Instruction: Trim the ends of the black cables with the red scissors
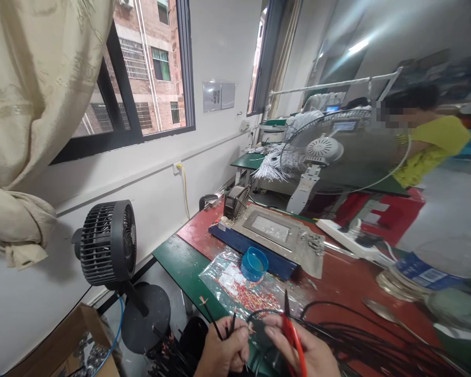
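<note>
My left hand (226, 345) is closed around black cables (212, 318) whose stripped ends show small coloured wires. In my right hand (298, 343) are red-handled scissors (292, 335), dark blades pointing up. The fingertips of both hands are close together near a frayed wire end (251, 328). Just beyond them, a plastic bag (227, 277) on the table bears many tiny red and yellow pieces (255, 297) and a round blue container (254, 263). More black cable (353, 335) lies in loops to the right of my right hand.
A blue-sided machine (255, 248) with a small fan (235, 201) stands on the red tabletop (196, 230). A power strip (353, 241), spoon (380, 310) and large jar (427, 269) are at right. A black fan (110, 243) stands left; a person in yellow (435, 141) is beyond.
</note>
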`<state>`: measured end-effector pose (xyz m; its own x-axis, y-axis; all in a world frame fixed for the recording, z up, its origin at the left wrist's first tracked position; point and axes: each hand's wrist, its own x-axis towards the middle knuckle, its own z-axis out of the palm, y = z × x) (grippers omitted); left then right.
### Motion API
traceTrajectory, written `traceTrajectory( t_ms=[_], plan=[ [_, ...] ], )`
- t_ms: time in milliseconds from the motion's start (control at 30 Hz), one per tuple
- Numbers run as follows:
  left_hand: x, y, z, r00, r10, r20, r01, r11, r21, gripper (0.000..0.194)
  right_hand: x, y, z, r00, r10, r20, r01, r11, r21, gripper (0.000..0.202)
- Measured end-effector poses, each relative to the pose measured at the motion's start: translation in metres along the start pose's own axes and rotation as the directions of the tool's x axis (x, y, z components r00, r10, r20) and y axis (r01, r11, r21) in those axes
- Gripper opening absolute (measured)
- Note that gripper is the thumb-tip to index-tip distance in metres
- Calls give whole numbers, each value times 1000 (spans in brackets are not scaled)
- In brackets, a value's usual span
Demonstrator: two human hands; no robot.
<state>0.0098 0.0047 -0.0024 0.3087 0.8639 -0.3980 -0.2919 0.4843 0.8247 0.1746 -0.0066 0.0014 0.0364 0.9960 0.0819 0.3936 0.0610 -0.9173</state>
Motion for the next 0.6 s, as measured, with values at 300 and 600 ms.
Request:
traceTrajectory(
  t_ms=[300,600],
  plan=[
    [-4,7,2,996,-60,59,57,997,58,49,2,-1,13,978,21,210,-67,974,217,26],
    [-1,7,3,997,-71,21,70,997,42,54,7,7,8,989,44,140,-57,994,91,39]
  ],
)
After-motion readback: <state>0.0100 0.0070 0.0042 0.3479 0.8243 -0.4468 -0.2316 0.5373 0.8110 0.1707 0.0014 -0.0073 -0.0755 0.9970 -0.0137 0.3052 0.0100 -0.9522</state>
